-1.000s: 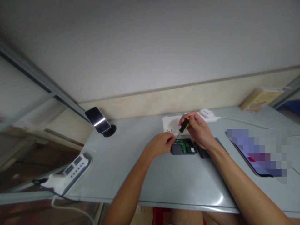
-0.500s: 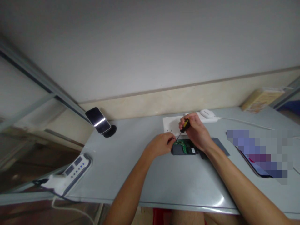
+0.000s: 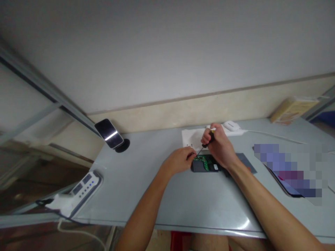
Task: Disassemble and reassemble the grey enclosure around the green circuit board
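Note:
A screwdriver point(image 3: 208, 140) with a black and yellow handle is gripped in my right hand point(image 3: 220, 144), its shaft slanting down to the left. The tip meets the upper left part of a green circuit board point(image 3: 206, 162) set in a dark casing point(image 3: 199, 166). My left hand point(image 3: 180, 160) is at the casing's left edge, thumb and fingers pinched together close to the screwdriver tip; whatever they hold is too small to make out. Under my right wrist lies a dark part, partly hidden, beside a dark grey flat sheet point(image 3: 246, 162).
Behind my hands lies a white paper point(image 3: 191, 137) with small dark bits, and a white power strip point(image 3: 235, 133) with a plug. A phone on a stand point(image 3: 109, 134) and another power strip point(image 3: 83, 188) are to the left. On the right are a tablet-like device point(image 3: 285, 190) and a yellow box point(image 3: 293, 111).
My right hand has turned the screwdriver handle, and its fingers have shifted, with one finger now raised. My left hand stays in place.

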Tool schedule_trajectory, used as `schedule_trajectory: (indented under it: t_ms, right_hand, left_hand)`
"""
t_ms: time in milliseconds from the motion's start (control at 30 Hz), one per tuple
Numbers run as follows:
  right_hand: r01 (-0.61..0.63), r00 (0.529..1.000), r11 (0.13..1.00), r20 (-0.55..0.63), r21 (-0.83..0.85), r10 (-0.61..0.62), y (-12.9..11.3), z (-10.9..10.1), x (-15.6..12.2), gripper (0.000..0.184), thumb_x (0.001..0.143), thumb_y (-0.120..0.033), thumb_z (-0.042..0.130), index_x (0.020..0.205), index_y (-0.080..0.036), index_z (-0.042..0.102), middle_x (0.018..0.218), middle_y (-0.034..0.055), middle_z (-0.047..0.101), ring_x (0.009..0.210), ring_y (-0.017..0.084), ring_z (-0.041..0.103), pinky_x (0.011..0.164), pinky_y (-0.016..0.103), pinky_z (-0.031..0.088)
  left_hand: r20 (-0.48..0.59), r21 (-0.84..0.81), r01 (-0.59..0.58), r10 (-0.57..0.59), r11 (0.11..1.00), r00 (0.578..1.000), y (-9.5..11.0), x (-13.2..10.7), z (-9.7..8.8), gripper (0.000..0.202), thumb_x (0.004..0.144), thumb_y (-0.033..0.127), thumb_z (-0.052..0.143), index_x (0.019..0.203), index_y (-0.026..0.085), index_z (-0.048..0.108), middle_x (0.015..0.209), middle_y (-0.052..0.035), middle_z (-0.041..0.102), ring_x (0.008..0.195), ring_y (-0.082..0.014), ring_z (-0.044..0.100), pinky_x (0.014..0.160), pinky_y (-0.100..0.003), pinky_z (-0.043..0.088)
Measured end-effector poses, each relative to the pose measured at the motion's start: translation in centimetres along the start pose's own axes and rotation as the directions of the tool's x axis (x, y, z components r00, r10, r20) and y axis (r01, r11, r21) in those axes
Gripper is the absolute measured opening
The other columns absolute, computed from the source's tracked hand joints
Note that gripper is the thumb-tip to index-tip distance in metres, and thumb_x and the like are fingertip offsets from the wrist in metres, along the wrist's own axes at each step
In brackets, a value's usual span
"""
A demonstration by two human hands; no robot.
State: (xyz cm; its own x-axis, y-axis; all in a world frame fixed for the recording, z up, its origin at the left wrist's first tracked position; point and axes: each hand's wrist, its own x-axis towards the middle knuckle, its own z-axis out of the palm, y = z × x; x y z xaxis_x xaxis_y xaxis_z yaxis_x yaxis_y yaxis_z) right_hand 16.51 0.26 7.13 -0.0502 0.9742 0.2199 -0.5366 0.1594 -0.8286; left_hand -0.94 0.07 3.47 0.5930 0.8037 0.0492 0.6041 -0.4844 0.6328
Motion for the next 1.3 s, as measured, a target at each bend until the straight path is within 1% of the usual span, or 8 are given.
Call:
schedule_trajectory:
  t_ms: [233, 500, 567, 700, 800, 967, 1067, 1300]
  right_hand:
    - [-0.02, 0.994, 0.987, 0.104, -0.159, 0.037, -0.7, -1.1, -0.1, 0.036, 0.084, -0.058, 0.068, 0.082, -0.024, 0.058, 0.087, 0.0032, 0.058, 0.079, 0.018, 0.055, 0.073, 0.032, 0.047]
    - [0.032, 0.999, 0.997, 0.0, -0.064, -0.032, 0.2, 0.0, 0.0, 0.036, 0.09, -0.067, 0.054, 0.093, -0.031, 0.051, 0.069, -0.0032, 0.043, 0.064, 0.017, 0.047, 0.063, 0.031, 0.046]
    - [0.044, 0.999, 0.998, 0.01, -0.036, -0.043, 0.3, 0.3, 0.0, 0.035, 0.088, -0.065, 0.06, 0.094, -0.033, 0.047, 0.066, -0.0052, 0.039, 0.06, 0.016, 0.043, 0.059, 0.029, 0.041]
    - [0.033, 0.996, 0.997, 0.085, -0.071, -0.027, 0.1, -0.1, -0.2, 0.032, 0.086, -0.05, 0.072, 0.087, -0.029, 0.048, 0.074, -0.0037, 0.049, 0.066, 0.014, 0.047, 0.063, 0.027, 0.04]
    - [0.05, 0.996, 0.989, 0.084, -0.141, -0.038, -0.3, -0.7, -0.3, 0.031, 0.086, -0.052, 0.07, 0.081, -0.025, 0.054, 0.085, 0.0009, 0.056, 0.076, 0.017, 0.053, 0.071, 0.031, 0.044]
    - [-0.007, 0.996, 0.992, 0.091, -0.126, 0.018, -0.7, -0.9, -0.2, 0.029, 0.086, -0.053, 0.067, 0.09, -0.024, 0.065, 0.077, 0.002, 0.052, 0.074, 0.019, 0.051, 0.07, 0.034, 0.043]
    - [-0.018, 0.998, 1.0, 0.068, -0.017, 0.019, -0.6, -0.4, -0.4, 0.03, 0.086, -0.054, 0.065, 0.102, -0.029, 0.059, 0.073, -0.0008, 0.047, 0.068, 0.018, 0.047, 0.066, 0.033, 0.042]
    - [-0.08, 0.991, 0.996, 0.109, -0.033, 0.083, -1.1, 0.0, -0.7, 0.034, 0.08, -0.05, 0.074, 0.088, -0.028, 0.05, 0.077, -0.0012, 0.048, 0.069, 0.017, 0.048, 0.067, 0.032, 0.044]
  left_hand:
    - [-0.006, 0.005, -0.013, 0.013, 1.0, 1.0, -0.2, 0.0, 0.1, 0.021, 0.096, 0.023, 0.049, 0.097, 0.019, 0.07, 0.096, -0.0049, 0.072, 0.088, -0.0183, 0.065, 0.083, -0.028, 0.049]
    - [-0.012, -0.002, -0.008, 0.008, 1.0, 1.0, -0.3, 0.1, 0.2, 0.021, 0.097, 0.023, 0.049, 0.097, 0.019, 0.07, 0.096, -0.0051, 0.072, 0.088, -0.0186, 0.065, 0.082, -0.028, 0.049]
    - [-0.008, -0.001, -0.006, 0.006, 1.0, 1.0, -0.3, 0.1, 0.2, 0.021, 0.096, 0.024, 0.049, 0.097, 0.019, 0.07, 0.096, -0.0051, 0.073, 0.087, -0.0187, 0.065, 0.082, -0.028, 0.049]
    - [-0.011, -0.008, -0.004, 0.004, 1.0, 1.0, -0.3, 0.1, 0.2, 0.022, 0.097, 0.024, 0.049, 0.098, 0.019, 0.07, 0.096, -0.0053, 0.073, 0.088, -0.0189, 0.065, 0.083, -0.029, 0.05]
    - [-0.01, -0.01, 0.003, -0.003, 1.0, 1.0, -0.2, 0.1, 0.1, 0.022, 0.097, 0.024, 0.05, 0.098, 0.019, 0.071, 0.096, -0.0053, 0.073, 0.088, -0.0188, 0.065, 0.083, -0.029, 0.05]
    - [-0.012, -0.002, -0.007, 0.007, 1.0, 1.0, -0.1, 0.0, 0.1, 0.022, 0.097, 0.025, 0.049, 0.097, 0.019, 0.071, 0.097, -0.0058, 0.073, 0.089, -0.0193, 0.066, 0.083, -0.029, 0.049]
    - [-0.023, -0.008, -0.018, 0.018, 1.0, 1.0, -0.2, 0.1, 0.1, 0.022, 0.096, 0.025, 0.049, 0.097, 0.019, 0.071, 0.096, -0.0058, 0.073, 0.088, -0.0193, 0.066, 0.082, -0.029, 0.049]
    - [-0.008, -0.01, -0.006, 0.006, 1.0, 1.0, -0.3, 0.1, 0.1, 0.023, 0.097, 0.026, 0.049, 0.097, 0.019, 0.071, 0.095, -0.0048, 0.074, 0.087, -0.0188, 0.066, 0.081, -0.029, 0.049]
